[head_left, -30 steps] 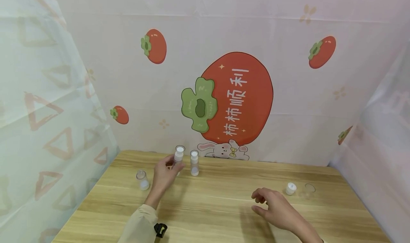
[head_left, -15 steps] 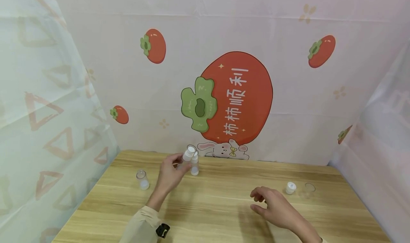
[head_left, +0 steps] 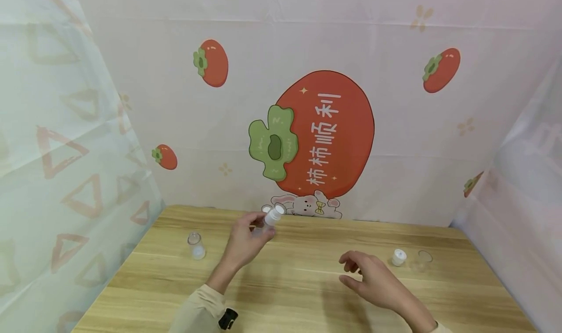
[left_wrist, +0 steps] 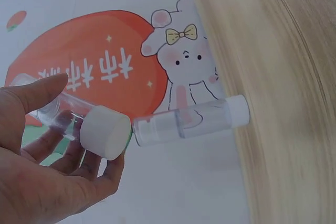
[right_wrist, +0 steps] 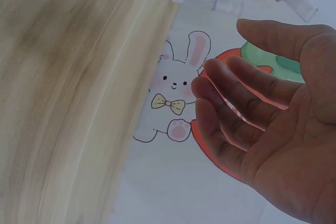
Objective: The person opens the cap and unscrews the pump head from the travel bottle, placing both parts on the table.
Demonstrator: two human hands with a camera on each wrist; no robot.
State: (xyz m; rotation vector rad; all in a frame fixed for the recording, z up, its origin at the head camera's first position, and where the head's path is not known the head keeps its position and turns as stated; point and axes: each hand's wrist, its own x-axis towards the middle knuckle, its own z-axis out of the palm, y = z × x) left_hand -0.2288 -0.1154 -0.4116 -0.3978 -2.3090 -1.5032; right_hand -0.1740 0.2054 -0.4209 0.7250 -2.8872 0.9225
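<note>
- Bottle [head_left: 274, 216], clear body, broad white end seen in the left wrist view; held tilted above the rear of the worktop [head_left: 285, 294], its top leaning rightward in the head view.
- Left hand [head_left: 245, 242]: thumb and fingers clamped round the clear body of that piece.
- Second bottle [left_wrist: 191, 121], clear, white base; upright at the back edge, just beside the held one. Mostly hidden by the hand in the head view; contact between the two cannot be told.
- Right hand [head_left: 374, 281], raised over the right half; fingers loosely bent, thumb apart from them.
- White cap [head_left: 399, 258], small, on the wood to the right of that hand.
- Clear cap [head_left: 424, 260], faint, near the white one, further right.
- Clear container [head_left: 196, 246], whitish at the bottom, standing at left.
- Sleeve [head_left: 197, 307], beige, left arm; black clip [head_left: 228, 319] beside it.
- Backdrop [head_left: 175, 103], pale cloth, printed with red persimmons and a white rabbit [head_left: 305, 206].
</note>
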